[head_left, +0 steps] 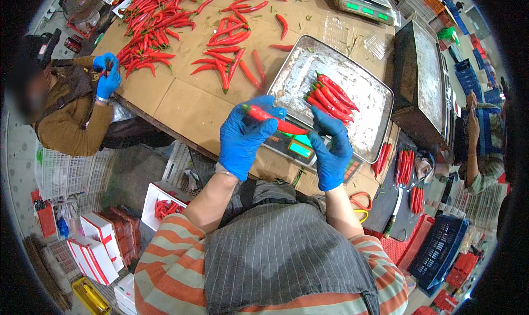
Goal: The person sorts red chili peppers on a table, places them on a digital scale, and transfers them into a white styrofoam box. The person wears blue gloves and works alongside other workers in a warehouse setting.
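Both my hands wear blue gloves and hold one long red chili pepper [281, 125] level between them, above the near edge of a scale. My left hand [242, 136] pinches its green stem end, and my right hand [332, 149] grips the tip end with thumb and fingers. Just beyond lies a worn metal tray [292, 72] on the scale, whose lit green display [300, 148] shows beneath the pepper. Several red chilies [333, 99] rest side by side in the tray, close to my right fingers.
A big chili heap [160, 25] covers the cardboard-topped table's [176, 97] far left, with loose chilies nearer. At right are a knife [394, 213], orange-handled scissors [361, 201] and bundled chilies [405, 166]. A co-worker in blue gloves [108, 78] stands left; another person [479, 149] is right.
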### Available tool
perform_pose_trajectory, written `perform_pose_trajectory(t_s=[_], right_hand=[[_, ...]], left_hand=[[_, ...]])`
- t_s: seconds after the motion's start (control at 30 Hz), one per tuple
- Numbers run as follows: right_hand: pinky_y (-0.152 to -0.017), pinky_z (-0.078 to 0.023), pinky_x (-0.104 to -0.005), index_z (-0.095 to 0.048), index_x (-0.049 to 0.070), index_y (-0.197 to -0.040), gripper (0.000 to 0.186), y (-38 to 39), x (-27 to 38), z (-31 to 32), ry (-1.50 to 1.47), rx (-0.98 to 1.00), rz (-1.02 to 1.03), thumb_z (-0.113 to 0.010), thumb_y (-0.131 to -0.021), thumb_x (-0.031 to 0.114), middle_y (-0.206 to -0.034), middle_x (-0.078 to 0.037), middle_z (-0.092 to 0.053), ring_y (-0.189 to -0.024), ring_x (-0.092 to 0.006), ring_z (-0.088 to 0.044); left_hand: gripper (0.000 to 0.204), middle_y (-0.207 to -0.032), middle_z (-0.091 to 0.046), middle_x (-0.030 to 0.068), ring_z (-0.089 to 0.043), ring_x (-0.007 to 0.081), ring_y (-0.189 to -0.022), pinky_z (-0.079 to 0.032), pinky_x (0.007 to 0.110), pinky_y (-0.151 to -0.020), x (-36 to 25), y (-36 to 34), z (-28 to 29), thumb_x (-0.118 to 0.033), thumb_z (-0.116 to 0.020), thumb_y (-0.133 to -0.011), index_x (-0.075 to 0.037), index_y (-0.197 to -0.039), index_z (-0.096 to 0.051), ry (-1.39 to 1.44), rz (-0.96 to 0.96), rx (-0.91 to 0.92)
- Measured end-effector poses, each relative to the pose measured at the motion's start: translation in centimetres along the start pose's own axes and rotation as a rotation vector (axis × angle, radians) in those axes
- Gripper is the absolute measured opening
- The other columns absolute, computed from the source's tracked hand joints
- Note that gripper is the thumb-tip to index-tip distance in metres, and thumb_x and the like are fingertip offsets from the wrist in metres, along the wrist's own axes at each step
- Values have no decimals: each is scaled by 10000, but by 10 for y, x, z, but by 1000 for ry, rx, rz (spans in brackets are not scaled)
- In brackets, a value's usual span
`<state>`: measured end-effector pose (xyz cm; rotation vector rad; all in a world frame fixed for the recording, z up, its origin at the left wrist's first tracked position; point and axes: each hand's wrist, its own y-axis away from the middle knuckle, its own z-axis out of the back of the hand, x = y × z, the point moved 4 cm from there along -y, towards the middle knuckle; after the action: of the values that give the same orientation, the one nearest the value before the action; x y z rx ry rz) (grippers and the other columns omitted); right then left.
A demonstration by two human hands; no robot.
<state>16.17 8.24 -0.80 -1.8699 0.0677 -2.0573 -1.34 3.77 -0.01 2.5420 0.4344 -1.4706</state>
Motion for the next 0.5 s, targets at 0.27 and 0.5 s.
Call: perform_pose_trajectory(t_s=[0.27,0.5], right_hand=[[-705,-472,-270,-652,0,-932,224,10,-4,-19,-352,510,-462,-657,-796,178,-948,-101,-654,-734,-127,-588],[-577,-477,-217,-574,-15,-1010,362,25,-7,-38,-1055,555,-771,-587,-855,313,-1090,-190,-584,-655,-120,-590]], left_hand=[[438,-986,-617,92,-599,180,-891,-489,306,-823,-9,-7,-6,-196,-604,-853,-42,-1242,-475,37,147,17],[377,-980,-627,112,-620,181,-861,-519,300,-767,2,-15,6,-176,-582,-871,-31,-1211,-510,53,232,6]])
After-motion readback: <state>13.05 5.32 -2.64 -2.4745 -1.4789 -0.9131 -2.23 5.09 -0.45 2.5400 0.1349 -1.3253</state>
